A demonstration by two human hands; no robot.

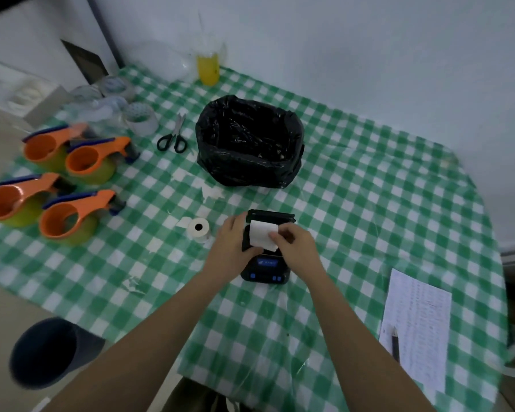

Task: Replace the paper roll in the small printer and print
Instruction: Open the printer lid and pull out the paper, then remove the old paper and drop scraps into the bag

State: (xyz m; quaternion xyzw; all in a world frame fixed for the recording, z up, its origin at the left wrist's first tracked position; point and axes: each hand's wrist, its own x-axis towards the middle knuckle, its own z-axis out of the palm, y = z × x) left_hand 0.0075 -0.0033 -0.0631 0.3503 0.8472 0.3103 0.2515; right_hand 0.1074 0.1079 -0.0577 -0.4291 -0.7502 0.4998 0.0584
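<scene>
Pinching the free end of the paper, my right hand (292,245) has thumb and fingers closed on the near right corner of the white paper strip (260,236) that lies over the open bay of the small printer (265,257). My left hand (232,242) is wrapped against the printer's left side, fingers curled round the housing and steadying it; I cannot tell how hard it presses.

The printer sits on the checked tablecloth (369,203) straight ahead of me, its lid (271,217) swung up on the far side and its lit panel and blue buttons facing me. I judge the new roll is seated in the bay, axis running left to right, though the roll body itself is hidden under the strip and my fingers. The strip's length runs from the lid hinge toward me, so the relation that matters is this: the loose end must come out toward me, across the near lip of the bay, before the lid swings down over it. The right hand is the one on the paper and better placed for that pull.

Another paper roll (198,228) stands just left of my left hand, apart from the printer. Beyond the lid sits a bin with black liner (250,144).
</scene>
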